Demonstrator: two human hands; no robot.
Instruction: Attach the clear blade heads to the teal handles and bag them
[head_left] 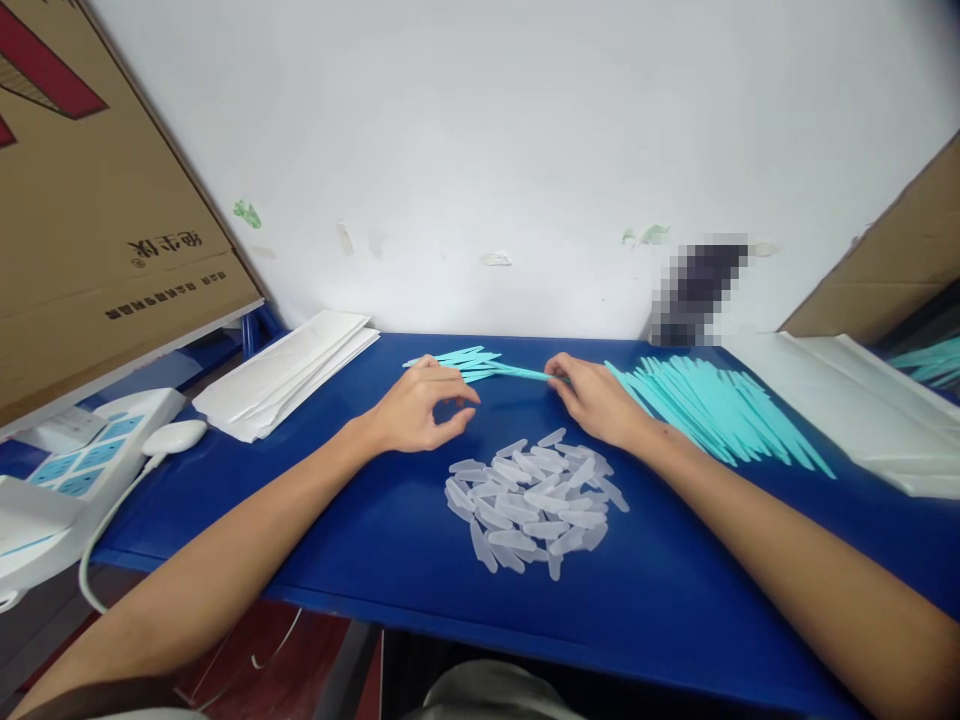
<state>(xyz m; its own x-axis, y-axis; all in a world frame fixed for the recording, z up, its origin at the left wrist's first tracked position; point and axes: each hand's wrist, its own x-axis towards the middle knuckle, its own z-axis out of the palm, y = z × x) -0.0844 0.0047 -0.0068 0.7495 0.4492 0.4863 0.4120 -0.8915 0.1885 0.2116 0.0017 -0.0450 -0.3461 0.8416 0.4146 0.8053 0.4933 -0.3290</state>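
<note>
My left hand point(427, 405) is over the left of the blue table, thumb and forefinger apart with nothing visible between them. Just behind it lies a small spread of slim teal sticks point(469, 358), shaped like eyebrow razors, partly hidden by the fingers. My right hand point(592, 395) pinches the right end of a teal stick point(525, 372), whose left end reaches this spread. To the right of that hand is a larger teal pile point(720, 410). Between my forearms, nearer to me, sits a heap of small translucent plastic covers point(532, 500).
White paper bags or sleeves point(289, 370) lie stacked at left, near a white power strip point(112, 450) with a plugged-in cable. A translucent plastic sheet or bag point(862, 410) covers the right side. Cardboard point(97, 200) stands at left; a white wall point(487, 150) closes the back.
</note>
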